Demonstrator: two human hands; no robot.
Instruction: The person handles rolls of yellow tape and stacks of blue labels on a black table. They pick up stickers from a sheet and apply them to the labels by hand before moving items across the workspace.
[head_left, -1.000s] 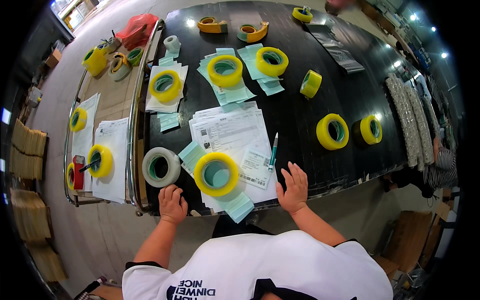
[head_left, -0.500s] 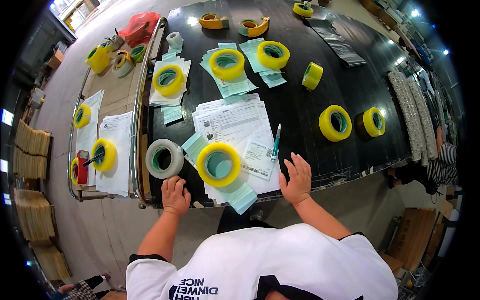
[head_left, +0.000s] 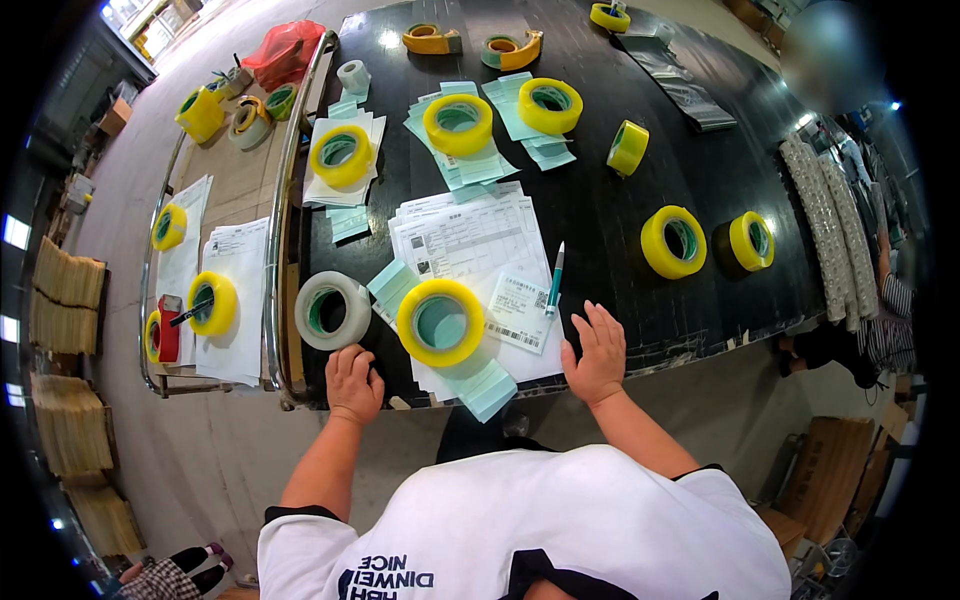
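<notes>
My left hand (head_left: 354,384) rests at the near edge of the black table, fingers lightly bent, just below a roll of clear tape (head_left: 332,311). My right hand (head_left: 597,352) lies flat with fingers spread on the same edge, near the right side of the papers. Neither hand holds anything. Between them, a yellow tape roll (head_left: 470,345) sits on pale green slips (head_left: 484,390) and white printed sheets (head_left: 480,232). A label with a barcode (head_left: 519,313) lies on the sheets beside a teal-and-white pen (head_left: 555,279).
Several more yellow tape rolls (head_left: 672,220) stand about the table (head_left: 600,240), some on paper stacks. Orange tape dispensers (head_left: 432,40) lie at the back. On the left, a metal-railed cart (head_left: 284,200) carries papers and tape. Bubble-wrap rolls (head_left: 815,230) line the right edge, near another person (head_left: 895,325).
The view has shifted slightly, and a blurred round patch now shows at the upper right. Both hands stay in place on the table edge. The person at the lower left has moved a little.
</notes>
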